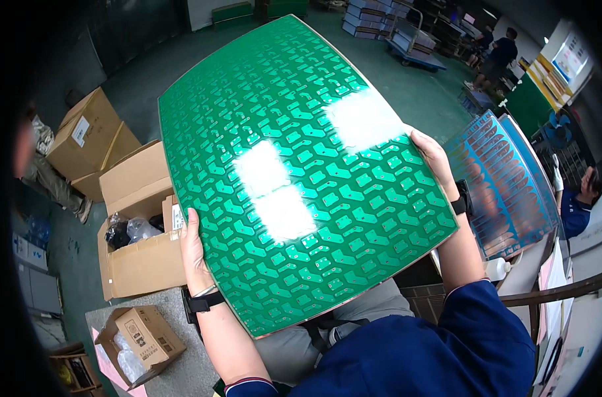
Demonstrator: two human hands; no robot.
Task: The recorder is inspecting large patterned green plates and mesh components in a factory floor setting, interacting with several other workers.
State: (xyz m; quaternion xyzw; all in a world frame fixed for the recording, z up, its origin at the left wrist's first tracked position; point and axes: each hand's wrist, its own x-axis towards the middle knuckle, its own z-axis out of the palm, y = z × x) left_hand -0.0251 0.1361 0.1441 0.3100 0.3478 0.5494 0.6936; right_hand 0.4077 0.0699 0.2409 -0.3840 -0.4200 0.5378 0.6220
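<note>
A large green circuit board panel [301, 178] spans the middle of the view, covered with repeated angular pad shapes and lit by bright white reflections. My left hand [193, 250] grips its left edge, thumb lying along the rim on the upper face. On the opposite long edge, my right hand [433, 157] holds the panel, with the thumb near one of the glare patches. The fingers of both hands are mostly hidden behind the board. The panel is tilted in front of my body, its lower corner over my lap.
Left of the panel stands an open carton [139, 264] with plastic-wrapped things, and a smaller open box [145, 344] sits on a grey surface. Copper-patterned blue panels [502, 188] lean at the right, near another person [578, 205]. A blue trolley [416, 53] stands farther back.
</note>
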